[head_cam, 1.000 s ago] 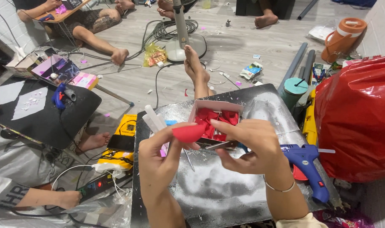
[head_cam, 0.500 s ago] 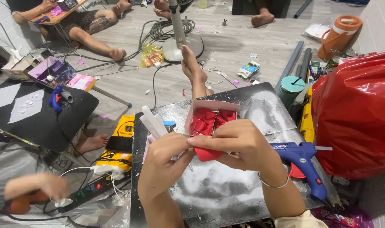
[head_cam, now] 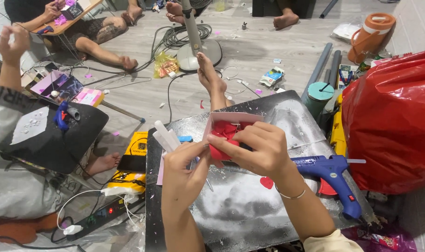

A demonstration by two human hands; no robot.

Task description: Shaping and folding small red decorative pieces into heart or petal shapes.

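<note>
Now, your hands:
L hand [head_cam: 184,170]: fingers pinch red piece [head_cam: 220,150], long axis left-right.
R hand [head_cam: 261,148]: grips its right end.

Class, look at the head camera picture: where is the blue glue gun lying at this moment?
The blue glue gun lies on the dark work board's right side, just past the right hand and beside the big red plastic bag.
</note>
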